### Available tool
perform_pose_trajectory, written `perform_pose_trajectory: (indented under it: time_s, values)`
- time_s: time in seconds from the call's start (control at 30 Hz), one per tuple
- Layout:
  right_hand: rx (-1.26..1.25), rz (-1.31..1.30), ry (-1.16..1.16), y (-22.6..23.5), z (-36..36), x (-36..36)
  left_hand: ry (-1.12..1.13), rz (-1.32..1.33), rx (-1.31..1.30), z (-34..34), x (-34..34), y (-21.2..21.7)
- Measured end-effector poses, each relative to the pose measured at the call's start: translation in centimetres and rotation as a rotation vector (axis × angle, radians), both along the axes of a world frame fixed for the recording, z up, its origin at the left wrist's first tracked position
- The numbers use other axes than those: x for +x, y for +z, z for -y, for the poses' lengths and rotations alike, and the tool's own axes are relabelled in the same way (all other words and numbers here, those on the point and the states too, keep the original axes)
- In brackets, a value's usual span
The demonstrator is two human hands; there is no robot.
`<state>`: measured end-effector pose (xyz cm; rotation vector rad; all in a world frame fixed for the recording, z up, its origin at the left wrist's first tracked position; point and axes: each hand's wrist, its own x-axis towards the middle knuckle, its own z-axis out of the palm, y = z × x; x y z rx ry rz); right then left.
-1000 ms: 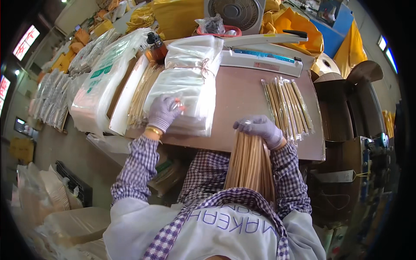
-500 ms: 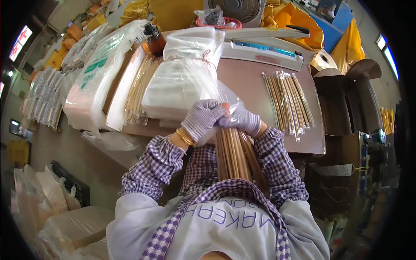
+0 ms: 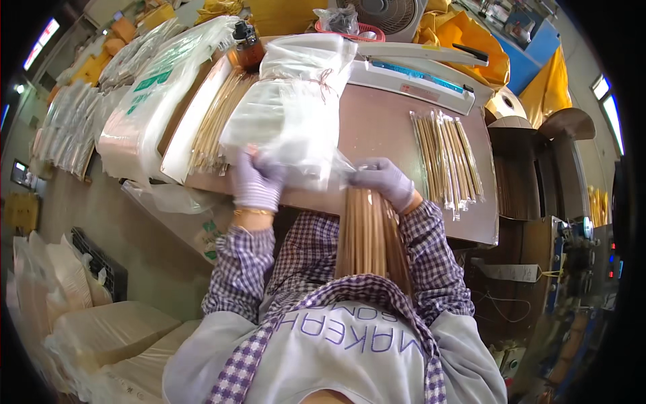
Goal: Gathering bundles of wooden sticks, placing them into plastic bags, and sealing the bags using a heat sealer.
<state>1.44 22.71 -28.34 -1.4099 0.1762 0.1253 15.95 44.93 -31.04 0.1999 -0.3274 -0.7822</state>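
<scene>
My right hand [image 3: 387,180], in a striped light-purple glove, grips the gathered top of a clear plastic bag. A bundle of thin brown sticks [image 3: 367,232] hangs from it, below the table edge and against my apron. My left hand [image 3: 258,178], gloved the same way, is at the lower left corner of a thick stack of clear plastic bags [image 3: 293,114] tied with string. Motion smears its fingers, and I cannot make out anything in them. Left of the stack, more sticks [image 3: 219,128] lie in an open white box [image 3: 192,135].
Wrapped stick bundles [image 3: 447,158] lie on the table [image 3: 377,121] at the right. A long bag sealer [image 3: 417,81] stands at the back beside a fan [image 3: 387,17]. A dark bottle [image 3: 247,47] stands behind the box. An open cardboard carton [image 3: 518,161] adjoins the table's right side.
My hands have parted. The left moved left, away from the bag's top to the stack's near corner. The right keeps hold of the bag in nearly the same place.
</scene>
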Motion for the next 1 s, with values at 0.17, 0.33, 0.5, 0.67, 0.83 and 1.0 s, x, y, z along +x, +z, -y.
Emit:
perform_pose_trajectory:
  time_s: [0.17, 0.33, 0.5, 0.67, 0.83, 1.0]
  values:
    - [0.392, 0.811, 0.471, 4.0, -0.4, -2.0, 0.426, 0.682, 1.111, 4.9, -6.4, 6.8]
    - [0.103, 0.195, 0.046, 5.5, -1.3, -3.4, 0.735, 1.272, 0.476, 5.8, -10.6, 8.0]
    - [-0.706, 0.255, -0.26, -10.1, 3.8, -8.7, 0.427, 1.544, 0.399, 6.2, -14.6, 4.9]
    - [0.065, 0.095, -0.338, -8.1, -5.1, -15.0, -0.138, 1.428, 0.598, 2.2, -15.6, -2.5]
    - [-0.067, -0.117, -0.292, -3.5, -1.3, -10.4, -0.04, 1.326, 0.815, 6.4, -10.4, -0.1]
    - [-0.54, 0.312, -0.239, 1.1, 2.0, -6.2, 0.177, 0.957, 0.908, 11.6, -3.5, 6.7]
